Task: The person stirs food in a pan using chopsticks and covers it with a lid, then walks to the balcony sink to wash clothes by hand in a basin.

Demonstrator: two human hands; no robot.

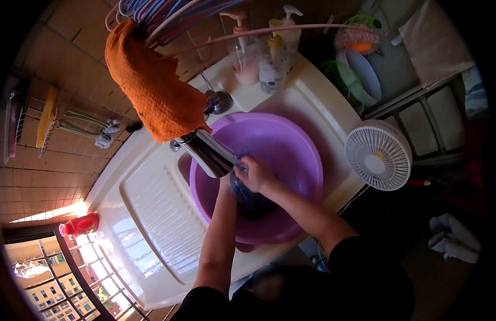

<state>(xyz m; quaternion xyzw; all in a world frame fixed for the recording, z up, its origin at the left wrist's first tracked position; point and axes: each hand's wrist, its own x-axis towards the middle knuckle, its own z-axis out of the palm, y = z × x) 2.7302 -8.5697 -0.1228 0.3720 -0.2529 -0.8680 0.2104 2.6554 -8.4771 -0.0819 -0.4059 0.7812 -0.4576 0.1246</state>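
Observation:
A purple basin (296, 155) stands in the white sink, with some liquid inside it. Over it, close below the end of the chrome faucet (209, 154), my right hand (254, 174) is closed on a dark wet cloth (242, 193). The cloth hangs down into the basin, where its lower part is dark and hard to make out. My left hand (227, 181) is at the cloth's left side, mostly hidden behind the faucet's end, so its fingers do not show. An orange towel (151, 85) is draped over the faucet's upper part.
Pump bottles (272, 64) stand behind the basin. A white fan (378, 155) is at the sink's right edge. The ribbed washboard (168, 214) lies left of the basin, with a red bottle (82, 224) beyond it. Hangers (162, 18) hang above; brushes (87, 120) hang on the tiled wall.

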